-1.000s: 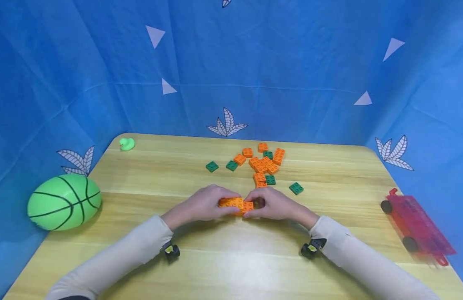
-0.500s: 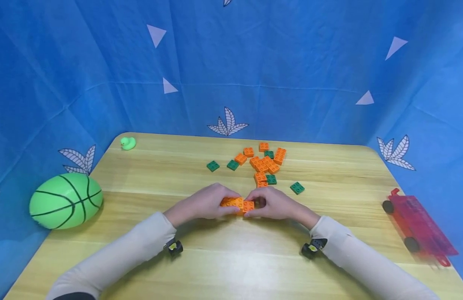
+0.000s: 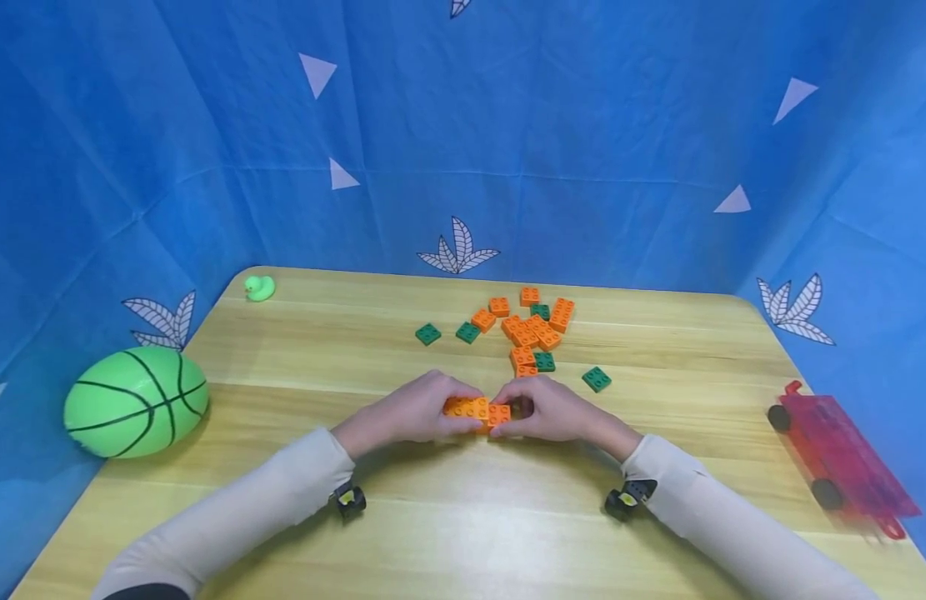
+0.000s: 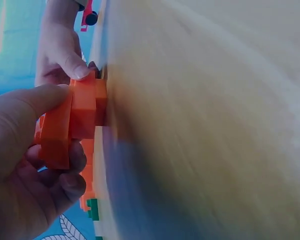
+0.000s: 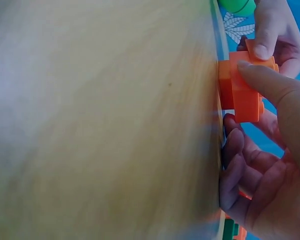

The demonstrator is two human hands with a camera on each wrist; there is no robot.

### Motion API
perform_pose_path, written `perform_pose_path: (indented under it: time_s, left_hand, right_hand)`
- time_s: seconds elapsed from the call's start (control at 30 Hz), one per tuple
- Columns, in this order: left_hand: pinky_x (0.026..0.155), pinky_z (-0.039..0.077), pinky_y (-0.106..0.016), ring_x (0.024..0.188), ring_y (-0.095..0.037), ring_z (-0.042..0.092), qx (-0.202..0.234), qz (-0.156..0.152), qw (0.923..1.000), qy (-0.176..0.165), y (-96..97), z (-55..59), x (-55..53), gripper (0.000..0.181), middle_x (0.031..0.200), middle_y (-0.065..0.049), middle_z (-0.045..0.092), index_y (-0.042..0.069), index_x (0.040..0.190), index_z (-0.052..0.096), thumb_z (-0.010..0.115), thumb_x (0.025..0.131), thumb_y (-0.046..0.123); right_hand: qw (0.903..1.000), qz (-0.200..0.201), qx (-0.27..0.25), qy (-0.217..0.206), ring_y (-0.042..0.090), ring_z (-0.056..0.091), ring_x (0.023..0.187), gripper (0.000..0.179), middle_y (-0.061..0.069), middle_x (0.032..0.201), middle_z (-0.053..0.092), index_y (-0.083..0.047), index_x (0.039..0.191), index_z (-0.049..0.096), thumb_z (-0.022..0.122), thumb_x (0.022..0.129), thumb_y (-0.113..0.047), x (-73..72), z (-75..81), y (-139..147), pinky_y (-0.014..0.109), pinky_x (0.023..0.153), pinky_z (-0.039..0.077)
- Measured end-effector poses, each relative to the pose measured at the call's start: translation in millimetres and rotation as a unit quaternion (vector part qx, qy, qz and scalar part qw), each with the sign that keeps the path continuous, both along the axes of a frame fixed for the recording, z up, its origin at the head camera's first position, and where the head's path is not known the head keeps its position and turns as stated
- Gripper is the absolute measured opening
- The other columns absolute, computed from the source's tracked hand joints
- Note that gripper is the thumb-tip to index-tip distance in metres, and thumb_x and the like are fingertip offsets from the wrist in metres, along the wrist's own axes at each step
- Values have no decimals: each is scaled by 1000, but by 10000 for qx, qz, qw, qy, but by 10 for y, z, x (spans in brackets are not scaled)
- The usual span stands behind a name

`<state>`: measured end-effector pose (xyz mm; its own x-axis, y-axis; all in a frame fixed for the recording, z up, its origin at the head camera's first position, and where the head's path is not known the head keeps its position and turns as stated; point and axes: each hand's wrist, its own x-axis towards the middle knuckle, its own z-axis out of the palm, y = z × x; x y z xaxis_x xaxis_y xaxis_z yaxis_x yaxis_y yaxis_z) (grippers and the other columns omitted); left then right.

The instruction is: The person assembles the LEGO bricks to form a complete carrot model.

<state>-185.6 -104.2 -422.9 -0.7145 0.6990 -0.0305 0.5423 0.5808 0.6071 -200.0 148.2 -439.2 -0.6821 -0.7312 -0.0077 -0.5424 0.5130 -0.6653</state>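
Just in front of the loose bricks, both hands hold one small build of stacked orange toy bricks (image 3: 470, 407). My left hand (image 3: 425, 407) pinches the upper left brick (image 4: 57, 135) between thumb and fingers. From the other side my right hand (image 3: 548, 408) holds the right brick (image 3: 499, 415), its thumb lying along the brick's side (image 5: 246, 95) in the right wrist view. Beneath these, a lower orange brick (image 4: 101, 102) shows close to the tabletop in the left wrist view. Fingers cover part of the build, so how all the bricks join is hidden.
Behind the hands lie several orange bricks (image 3: 536, 331) and green bricks (image 3: 428, 334) on the wooden table (image 3: 478, 533). A green ball (image 3: 136, 402) is at left, a green duck (image 3: 260, 288) at the far left corner, a red toy cart (image 3: 845, 454) at right.
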Motion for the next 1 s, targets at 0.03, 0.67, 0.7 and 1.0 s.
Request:
perform_pose_path:
  time_s: [0.03, 0.67, 0.7, 1.0]
  left_hand:
    - [60, 46, -17, 66, -3, 53, 27, 37, 10000, 14, 5, -10, -3, 29, 91, 11, 74, 19, 119, 77, 77, 93, 32]
    - [57, 40, -18, 63, -1, 47, -173, 51, 9998, -106, 107, -42, -106, 24, 76, 14, 65, 18, 105, 79, 83, 86, 31]
    - [57, 38, -18, 63, -1, 45, -222, 60, 9997, -74, 115, -39, -111, 25, 76, 14, 64, 18, 106, 79, 83, 86, 31]
    - [56, 30, -24, 64, -5, 40, -639, 315, 9974, 114, 115, -9, -52, 36, 91, 12, 72, 20, 116, 78, 82, 86, 41]
  right_hand:
    - [10000, -2, -10, -18, 6, 45, 62, 27, -8, 77, 60, -24, 110, 76, 81, 88, -39, -2, 2, 0, 20, 58, 37]
    - [9945, 354, 922, 357, 11, 59, 76, 40, -6, 101, 73, -18, 128, 73, 75, 93, -39, -47, 329, 132, 22, 67, 47]
    - [9940, 277, 1027, 266, 11, 60, 75, 38, -4, 104, 75, -17, 127, 73, 74, 95, -36, -116, 394, 181, 24, 67, 49]
    - [9358, -2779, 1989, 867, 22, 61, 65, 35, 13, 94, 76, -10, 120, 73, 58, 104, -37, -846, 578, 561, 33, 50, 41]
